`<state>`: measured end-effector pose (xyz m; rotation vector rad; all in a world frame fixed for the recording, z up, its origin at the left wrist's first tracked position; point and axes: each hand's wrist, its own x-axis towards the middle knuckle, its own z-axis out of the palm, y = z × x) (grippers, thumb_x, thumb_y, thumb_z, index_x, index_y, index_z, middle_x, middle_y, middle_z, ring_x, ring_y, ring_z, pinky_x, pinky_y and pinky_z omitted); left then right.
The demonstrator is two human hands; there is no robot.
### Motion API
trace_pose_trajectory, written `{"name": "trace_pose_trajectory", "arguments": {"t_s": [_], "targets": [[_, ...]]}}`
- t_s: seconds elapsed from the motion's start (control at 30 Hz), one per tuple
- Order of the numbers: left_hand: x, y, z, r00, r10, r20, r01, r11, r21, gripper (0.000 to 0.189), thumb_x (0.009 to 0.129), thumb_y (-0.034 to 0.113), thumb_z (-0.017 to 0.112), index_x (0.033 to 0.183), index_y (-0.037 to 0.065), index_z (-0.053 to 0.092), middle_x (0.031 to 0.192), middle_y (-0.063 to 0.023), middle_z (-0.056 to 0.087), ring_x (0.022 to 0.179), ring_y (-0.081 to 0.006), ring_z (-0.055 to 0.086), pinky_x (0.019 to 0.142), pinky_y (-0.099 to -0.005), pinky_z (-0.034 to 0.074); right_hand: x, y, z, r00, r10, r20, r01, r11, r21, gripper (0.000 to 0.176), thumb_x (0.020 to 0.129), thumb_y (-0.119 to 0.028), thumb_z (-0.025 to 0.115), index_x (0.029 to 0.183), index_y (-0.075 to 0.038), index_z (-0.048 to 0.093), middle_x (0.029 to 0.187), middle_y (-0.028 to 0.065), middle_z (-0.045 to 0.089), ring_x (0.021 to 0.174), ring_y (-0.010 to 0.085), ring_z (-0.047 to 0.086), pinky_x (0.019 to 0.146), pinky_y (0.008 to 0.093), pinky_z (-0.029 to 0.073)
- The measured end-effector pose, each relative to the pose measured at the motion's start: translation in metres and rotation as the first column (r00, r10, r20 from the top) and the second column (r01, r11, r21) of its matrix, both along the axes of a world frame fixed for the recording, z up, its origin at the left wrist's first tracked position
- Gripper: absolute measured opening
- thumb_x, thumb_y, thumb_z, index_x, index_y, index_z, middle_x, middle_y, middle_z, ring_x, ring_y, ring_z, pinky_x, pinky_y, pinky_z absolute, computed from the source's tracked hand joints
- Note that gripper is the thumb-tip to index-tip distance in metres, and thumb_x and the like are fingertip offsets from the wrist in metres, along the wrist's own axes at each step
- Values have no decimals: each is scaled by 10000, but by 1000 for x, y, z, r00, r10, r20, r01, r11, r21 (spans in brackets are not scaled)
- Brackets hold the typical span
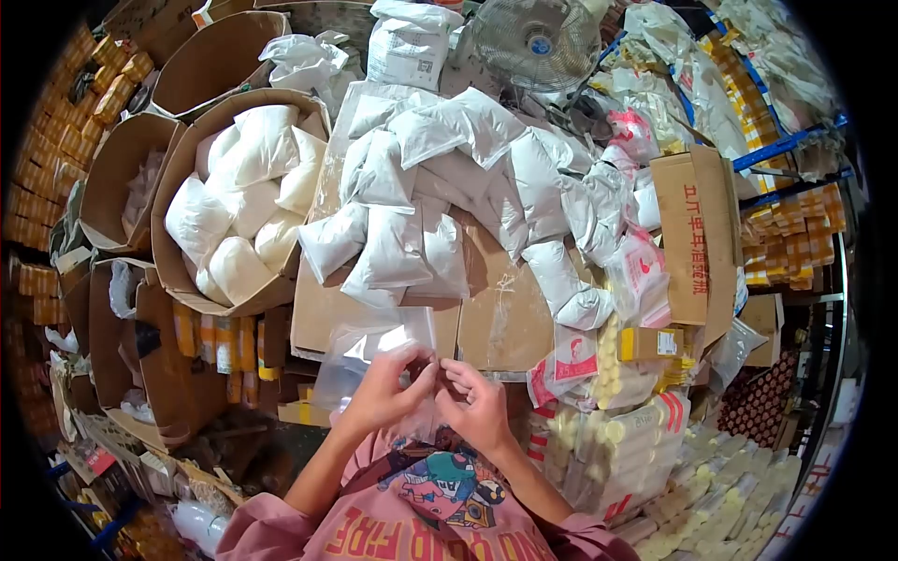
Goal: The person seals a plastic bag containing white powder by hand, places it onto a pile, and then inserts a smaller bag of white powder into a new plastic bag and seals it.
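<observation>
A clear plastic bag (pixel 360 351) hangs from my left hand (pixel 398 379), whose fingers are closed on its edge. My right hand (pixel 470 402) is pinched close beside it, fingertips almost meeting those of the left; whether it grips the bag's edge too is too small to tell. Both hands are in front of my chest, at the near edge of a cardboard-covered surface (pixel 505 318). Beyond them, white filled packets (pixel 398 243) lie piled in a curve on that surface.
At the left, a large open carton (pixel 304 252) holds white filled bags, with other cartons around it. A fan (pixel 538 42) stands at the back. On the right are an upright cardboard box (pixel 683 238), a small yellow box (pixel 650 343) and wrapped bundles (pixel 645 439).
</observation>
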<state>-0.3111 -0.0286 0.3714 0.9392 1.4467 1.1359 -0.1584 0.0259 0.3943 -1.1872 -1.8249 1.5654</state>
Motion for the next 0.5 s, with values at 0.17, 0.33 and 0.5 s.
{"name": "trace_pose_trajectory", "arguments": {"t_s": [0.17, 0.33, 0.5], "targets": [[-8, 1, 7, 997, -78, 11, 78, 997, 16, 98, 882, 37, 579, 890, -54, 545, 825, -65, 592, 780, -89, 583, 677, -249, 494, 0, 2, -4, 995, 49, 91, -53, 998, 34, 238, 859, -57, 638, 1076, 35, 606, 960, 205, 687, 885, 258, 697, 718, 328, 560], [9, -7, -26, 998, 63, -31, -62, 998, 31, 171, 813, 105, 630, 840, -41, 545, 720, -132, 565, 606, -182, 560, 573, -297, 462, -3, 10, -17, 985, 81, 149, -119, 957, 264, 73, 879, -73, 584, 904, -9, 557, 827, 209, 620, 752, 442, 587, 616, 466, 476], [28, -11, -26, 954, 204, 217, -172, 972, -157, 158, 927, 94, 555, 854, -35, 502, 771, -66, 606, 721, -87, 594, 621, -257, 486, 2, 8, -30, 978, 90, 187, -128, 971, 202, 87, 874, -72, 587, 946, -27, 567, 845, 202, 633, 795, 414, 614, 633, 435, 495]]}}
